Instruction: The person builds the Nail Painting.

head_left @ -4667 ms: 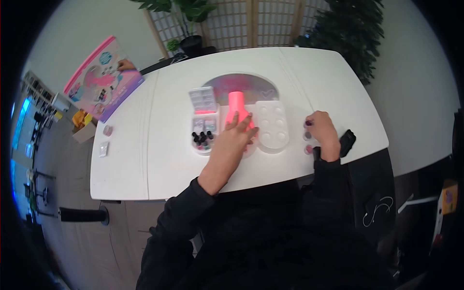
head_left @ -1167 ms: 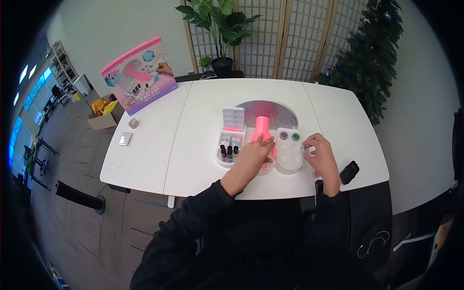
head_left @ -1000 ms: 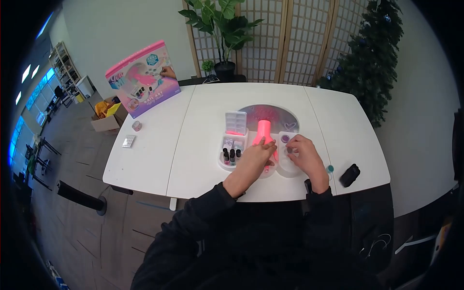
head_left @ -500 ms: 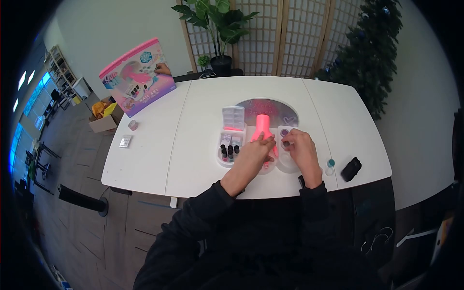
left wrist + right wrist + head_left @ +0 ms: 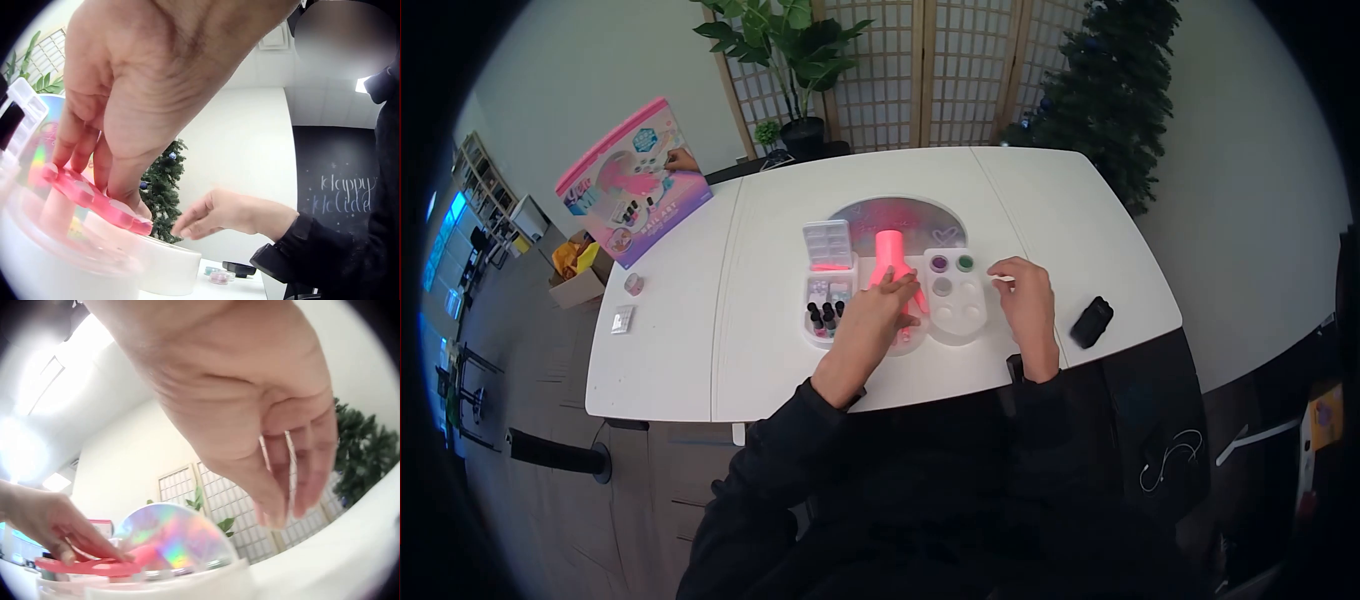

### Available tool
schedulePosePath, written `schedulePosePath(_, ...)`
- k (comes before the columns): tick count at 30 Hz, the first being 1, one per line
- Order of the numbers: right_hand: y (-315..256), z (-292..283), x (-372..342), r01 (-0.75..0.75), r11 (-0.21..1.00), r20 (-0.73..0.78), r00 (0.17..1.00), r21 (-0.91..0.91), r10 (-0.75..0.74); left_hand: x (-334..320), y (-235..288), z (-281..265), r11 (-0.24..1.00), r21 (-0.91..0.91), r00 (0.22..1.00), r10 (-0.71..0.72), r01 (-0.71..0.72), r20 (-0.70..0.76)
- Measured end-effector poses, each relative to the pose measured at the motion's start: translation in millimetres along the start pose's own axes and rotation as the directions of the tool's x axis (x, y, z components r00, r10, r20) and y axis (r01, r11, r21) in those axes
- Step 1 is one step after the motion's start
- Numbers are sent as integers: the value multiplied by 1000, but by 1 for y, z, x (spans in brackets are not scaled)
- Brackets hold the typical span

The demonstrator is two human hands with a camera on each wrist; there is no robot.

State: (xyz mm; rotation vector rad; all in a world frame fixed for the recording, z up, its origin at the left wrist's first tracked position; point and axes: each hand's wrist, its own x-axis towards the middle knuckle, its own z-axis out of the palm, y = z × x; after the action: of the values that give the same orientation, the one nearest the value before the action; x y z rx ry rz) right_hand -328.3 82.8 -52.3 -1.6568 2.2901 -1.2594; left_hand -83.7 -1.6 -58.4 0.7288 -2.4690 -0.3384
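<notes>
My left hand [image 5: 868, 322] rests palm down over the pink hand-shaped rest [image 5: 889, 246], its fingers spread on it. In the left wrist view the thumb and fingertips touch the pink rest's [image 5: 94, 201] top and edge. Right beside this stands a white tray [image 5: 956, 328] with round wells. A purple pot [image 5: 939, 263], a green pot [image 5: 965, 263] and a greyish pot [image 5: 941, 288] sit in three of them. My right hand [image 5: 1027, 300] hovers just right of the tray, fingers loosely bent and holding nothing; the right wrist view shows bare fingertips [image 5: 275, 515].
Black-capped nail polish bottles [image 5: 827, 312] and a clear lidded case [image 5: 828, 243] stand left of the pink rest; a mirror [image 5: 870, 215] is behind. Small pots [image 5: 220, 277] lie near a black object [image 5: 1092, 322]. A colourful box [image 5: 635, 185] stands far left.
Earlier the tray's wells held no pots; now three hold one. The right hand has drawn back rightward from over the tray. The left hand stays on the pink rest.
</notes>
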Motion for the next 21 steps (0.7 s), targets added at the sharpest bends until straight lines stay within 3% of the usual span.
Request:
schedulePosePath(1, 13, -11, -4, -17, 1000, -4, 1000, -17, 17, 0, 0, -1, 1000, 1, 1000, 7, -7, -14)
schedulePosePath(3, 41, -28, -11, -154, 892, -137, 985, -425, 105, 1, 3, -2, 1000, -12, 1000, -15, 15, 16)
schedulePosePath(4, 52, -34, -12, -160, 887, -136, 984, -434, 112, 1, 3, -2, 1000, -9, 1000, -1, 0, -13)
schedulePosePath(6, 69, -39, -7, -342, 833, -86, 937, -435, 339, 1, 2, -3, 1000, -6, 999, 12, -12, -32)
schedulePosePath(9, 84, -32, -1, -388, 852, 6, 909, -353, 417, 0, -1, 1, 999, 11, 997, 35, -34, -63)
schedulePosePath(10, 86, -29, -2, -385, 852, 8, 910, -354, 415, 0, 1, 1, 999, 11, 997, 32, -31, -64)
schedulePosePath(12, 88, -21, -6, -231, 921, -3, 970, -315, 242, 0, 4, -4, 1000, -27, 999, 12, -13, -51)
schedulePosePath(13, 90, -16, -7, -231, 922, -1, 970, -311, 242, 0, 4, -3, 1000, -23, 999, 10, -11, -49)
schedulePosePath(15, 93, -7, -7, -97, 949, 18, 994, -298, 107, 0, 2, -2, 999, -27, 999, 15, -16, -51)
schedulePosePath(18, 63, -1, -3, -162, 976, -41, 987, -148, 158, 0, 0, -1, 998, -15, 995, 59, -60, -76)
schedulePosePath(21, 42, -8, 3, -234, 968, 27, 971, -87, 237, 0, 3, -3, 1000, 2, 999, 15, -15, -41)
